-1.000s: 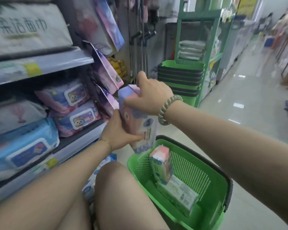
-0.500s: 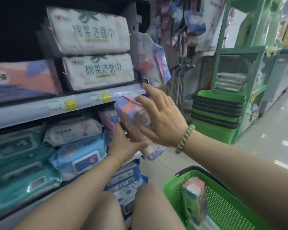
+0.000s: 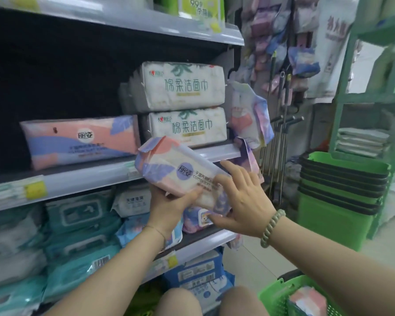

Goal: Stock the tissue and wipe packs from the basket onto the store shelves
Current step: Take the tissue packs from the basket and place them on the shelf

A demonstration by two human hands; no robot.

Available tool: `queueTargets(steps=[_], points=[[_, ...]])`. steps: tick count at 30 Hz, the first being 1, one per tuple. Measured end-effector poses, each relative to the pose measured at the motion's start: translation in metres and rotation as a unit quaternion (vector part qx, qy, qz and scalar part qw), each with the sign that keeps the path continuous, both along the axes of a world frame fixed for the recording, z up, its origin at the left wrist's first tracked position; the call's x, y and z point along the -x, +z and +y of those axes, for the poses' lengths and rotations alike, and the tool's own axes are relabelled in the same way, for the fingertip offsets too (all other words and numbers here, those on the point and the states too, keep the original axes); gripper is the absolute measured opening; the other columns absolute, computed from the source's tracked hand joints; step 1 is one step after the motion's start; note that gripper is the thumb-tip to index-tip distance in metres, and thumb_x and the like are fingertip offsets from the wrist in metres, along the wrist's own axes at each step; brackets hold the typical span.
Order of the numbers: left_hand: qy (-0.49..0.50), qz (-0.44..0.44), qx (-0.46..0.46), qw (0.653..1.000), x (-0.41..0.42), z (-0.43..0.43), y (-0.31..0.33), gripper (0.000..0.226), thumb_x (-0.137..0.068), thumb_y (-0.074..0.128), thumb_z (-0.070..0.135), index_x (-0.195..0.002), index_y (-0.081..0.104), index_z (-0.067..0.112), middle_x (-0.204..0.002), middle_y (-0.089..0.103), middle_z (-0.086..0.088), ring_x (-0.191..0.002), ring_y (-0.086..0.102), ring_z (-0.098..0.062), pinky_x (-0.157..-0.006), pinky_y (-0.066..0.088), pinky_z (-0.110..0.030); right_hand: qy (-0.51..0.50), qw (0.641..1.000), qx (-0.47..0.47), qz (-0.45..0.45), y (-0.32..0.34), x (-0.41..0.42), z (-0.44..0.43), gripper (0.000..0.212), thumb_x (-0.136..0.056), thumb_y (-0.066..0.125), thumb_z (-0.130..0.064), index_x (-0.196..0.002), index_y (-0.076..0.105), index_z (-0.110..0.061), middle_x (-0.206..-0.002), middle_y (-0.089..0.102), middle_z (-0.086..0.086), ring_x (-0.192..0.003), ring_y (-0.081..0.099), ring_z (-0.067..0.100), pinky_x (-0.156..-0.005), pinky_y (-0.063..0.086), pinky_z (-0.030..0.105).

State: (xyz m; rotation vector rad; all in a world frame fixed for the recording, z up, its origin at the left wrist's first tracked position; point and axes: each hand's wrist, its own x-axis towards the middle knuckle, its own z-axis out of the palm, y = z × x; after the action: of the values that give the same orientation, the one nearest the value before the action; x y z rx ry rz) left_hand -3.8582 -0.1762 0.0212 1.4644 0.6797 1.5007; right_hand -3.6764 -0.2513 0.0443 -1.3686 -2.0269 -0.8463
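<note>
left hand clamps tissue pack underneath | right hand flat-fingered, steadying its end | likely bound beside 1 matching pack

At five o'clock the green perforated plastic basket is cut off by the bottom edge. The right grip covers the four-o'clock end of the pink-and-lilac plastic tissue pack, whose small print is unreadable.
</note>
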Motion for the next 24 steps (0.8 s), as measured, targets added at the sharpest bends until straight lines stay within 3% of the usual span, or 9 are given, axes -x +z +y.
queueTargets(steps=[4, 7, 10, 13, 17, 20, 23, 24], points=[[-0.007, -0.023, 0.005, 1.000, 0.024, 0.000, 0.008, 0.082, -0.056, 0.089, 0.034, -0.127, 0.057, 0.009, -0.117, 0.071, -0.002, -0.110, 0.067, -0.021, -0.088, 0.056, -0.038, 0.021, 1.000, -0.003, 0.013, 0.010, 0.018, 0.010, 0.074, -0.062, 0.074, -0.052, -0.119, 0.039, -0.020, -0.127, 0.049, 0.012, -0.099, 0.057, 0.034, -0.076, 0.048, 0.046], [-0.015, -0.046, 0.028, 0.998, 0.047, -0.005, 0.018, 0.065, -0.059, 0.083, 0.032, -0.119, 0.060, 0.022, -0.110, 0.073, 0.006, -0.105, 0.069, -0.017, -0.076, 0.058, -0.032, 0.061, 0.997, -0.031, 0.020, 0.020, 0.039, 0.017, 0.074, -0.059, 0.075, -0.048, -0.117, 0.040, -0.020, -0.119, 0.051, 0.009, -0.097, 0.053, 0.031, -0.075, 0.045, 0.041], [-0.003, -0.039, 0.027, 0.999, 0.080, -0.011, 0.030, 0.057, -0.052, 0.083, 0.044, -0.103, 0.067, 0.026, -0.101, 0.075, 0.010, -0.098, 0.070, -0.012, -0.078, 0.059, -0.031, 0.112, 0.991, -0.071, 0.028, 0.033, 0.063, 0.024, 0.074, -0.055, 0.076, -0.040, -0.116, 0.040, -0.019, -0.119, 0.050, 0.011, -0.099, 0.050, 0.033, -0.078, 0.044, 0.042], [0.050, -0.051, 0.005, 0.997, 0.120, -0.016, 0.044, 0.071, -0.043, 0.087, 0.059, -0.101, 0.069, 0.022, -0.099, 0.076, 0.004, -0.094, 0.071, -0.015, -0.078, 0.060, -0.032, 0.147, 0.983, -0.104, 0.032, 0.048, 0.086, 0.032, 0.067, -0.056, 0.069, -0.035, -0.114, 0.040, -0.018, -0.117, 0.050, 0.011, -0.098, 0.049, 0.035, -0.077, 0.045, 0.045], [0.150, -0.074, -0.039, 0.985, 0.175, -0.015, 0.061, 0.100, -0.046, 0.087, 0.064, -0.124, 0.052, 0.012, -0.113, 0.070, -0.006, -0.098, 0.068, -0.017, -0.086, 0.057, -0.044, 0.169, 0.977, -0.125, 0.024, 0.066, 0.111, 0.045, 0.066, -0.054, 0.070, -0.027, -0.112, 0.041, -0.018, -0.118, 0.052, 0.012, -0.100, 0.048, 0.037, -0.078, 0.046, 0.048], [0.194, -0.035, -0.062, 0.978, 0.205, -0.018, 0.069, 0.094, -0.053, 0.085, 0.057, -0.129, 0.048, 0.017, -0.116, 0.066, -0.004, -0.103, 0.065, -0.017, -0.093, 0.053, -0.048, 0.182, 0.973, -0.139, 0.010, 0.075, 0.124, 0.054, 0.066, -0.051, 0.070, -0.024, -0.111, 0.043, -0.017, -0.120, 0.052, 0.011, -0.103, 0.048, 0.038, -0.080, 0.046, 0.048], [0.226, 0.049, -0.120, 0.965, 0.222, -0.026, 0.078, 0.079, -0.058, 0.080, 0.053, -0.127, 0.053, 0.028, -0.125, 0.060, -0.009, -0.108, 0.061, -0.019, -0.084, 0.054, -0.034, 0.196, 0.968, -0.155, 0.003, 0.083, 0.136, 0.062, 0.067, -0.051, 0.070, -0.014, -0.112, 0.043, -0.016, -0.120, 0.055, 0.011, -0.107, 0.048, 0.037, -0.082, 0.046, 0.047], [0.225, 0.065, -0.129, 0.964, 0.228, -0.026, 0.081, 0.075, -0.059, 0.078, 0.051, -0.126, 0.053, 0.028, -0.124, 0.061, -0.007, -0.109, 0.060, -0.021, -0.083, 0.054, -0.035, 0.203, 0.966, -0.160, 0.002, 0.086, 0.139, 0.066, 0.067, -0.052, 0.068, -0.009, -0.114, 0.043, -0.015, -0.120, 0.056, 0.011, -0.108, 0.049, 0.037, -0.082, 0.047, 0.048]])
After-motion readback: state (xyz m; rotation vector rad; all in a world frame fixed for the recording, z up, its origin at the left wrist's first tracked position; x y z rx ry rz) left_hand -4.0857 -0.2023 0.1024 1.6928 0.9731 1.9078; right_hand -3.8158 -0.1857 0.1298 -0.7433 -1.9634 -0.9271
